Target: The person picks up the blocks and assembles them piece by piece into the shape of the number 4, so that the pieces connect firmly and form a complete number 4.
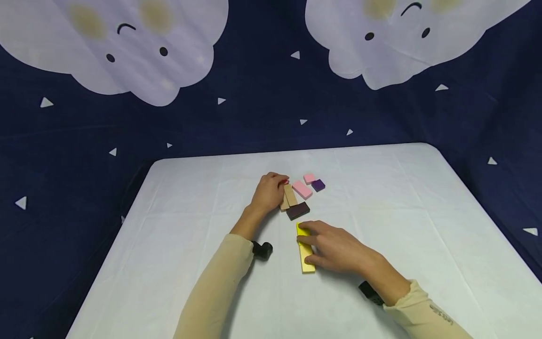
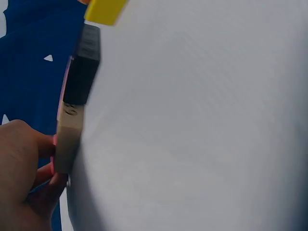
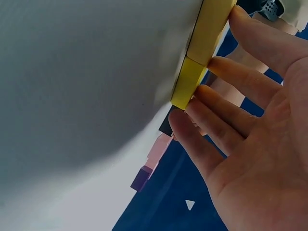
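Observation:
At the far end of the group of blocks, my left hand (image 1: 268, 192) pinches a small pinkish-red block (image 1: 285, 181), mostly covered by the fingers. Beside that hand lie tan wooden blocks (image 1: 290, 195), one bearing printed figures in the left wrist view. A dark block (image 1: 298, 211) sits against their near end. Closer to me, my right hand (image 1: 338, 247) rests its fingertips along two yellow blocks (image 1: 307, 264) laid end to end. In the right wrist view its fingers (image 3: 250, 79) are extended and spread along one side of these blocks.
Right of the tan blocks lie a long pink block (image 1: 302, 189), a smaller pink block (image 1: 309, 178) and a purple block (image 1: 318, 185). A white cloth covers the table (image 1: 203, 197). Behind it hangs a dark blue curtain (image 1: 262, 127) with clouds and triangles.

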### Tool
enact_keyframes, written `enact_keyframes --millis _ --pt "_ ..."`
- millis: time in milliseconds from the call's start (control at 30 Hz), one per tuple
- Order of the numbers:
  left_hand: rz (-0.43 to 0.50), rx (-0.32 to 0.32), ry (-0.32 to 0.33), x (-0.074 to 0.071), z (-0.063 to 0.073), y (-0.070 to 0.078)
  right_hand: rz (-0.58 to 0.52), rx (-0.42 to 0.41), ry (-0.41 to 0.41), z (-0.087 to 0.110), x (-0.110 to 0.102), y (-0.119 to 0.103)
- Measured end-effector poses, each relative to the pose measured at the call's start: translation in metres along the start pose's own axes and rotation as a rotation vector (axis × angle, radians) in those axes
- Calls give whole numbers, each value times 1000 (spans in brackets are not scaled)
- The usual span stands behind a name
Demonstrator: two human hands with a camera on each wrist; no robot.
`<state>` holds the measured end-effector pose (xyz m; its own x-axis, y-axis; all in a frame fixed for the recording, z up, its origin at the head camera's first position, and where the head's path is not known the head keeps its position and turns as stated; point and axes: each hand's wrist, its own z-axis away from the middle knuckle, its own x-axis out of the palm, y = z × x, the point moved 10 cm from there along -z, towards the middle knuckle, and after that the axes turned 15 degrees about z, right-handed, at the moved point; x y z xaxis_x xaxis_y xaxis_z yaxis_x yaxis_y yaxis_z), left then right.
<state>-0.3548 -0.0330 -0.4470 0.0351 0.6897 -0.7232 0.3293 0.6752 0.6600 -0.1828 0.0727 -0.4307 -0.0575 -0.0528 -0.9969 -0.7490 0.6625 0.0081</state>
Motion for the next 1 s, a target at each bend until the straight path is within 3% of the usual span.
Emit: enact_keyframes --millis 300,500,1000 --pt "23 6 47 -1 -3 -8 -34 14 8 1 2 0" --pt "95 -45 73 -5 -4 -13 -28 14 -1 1 2 0" --pt "167 -67 122 -17 2 -19 -44 42 -21 0 3 2"
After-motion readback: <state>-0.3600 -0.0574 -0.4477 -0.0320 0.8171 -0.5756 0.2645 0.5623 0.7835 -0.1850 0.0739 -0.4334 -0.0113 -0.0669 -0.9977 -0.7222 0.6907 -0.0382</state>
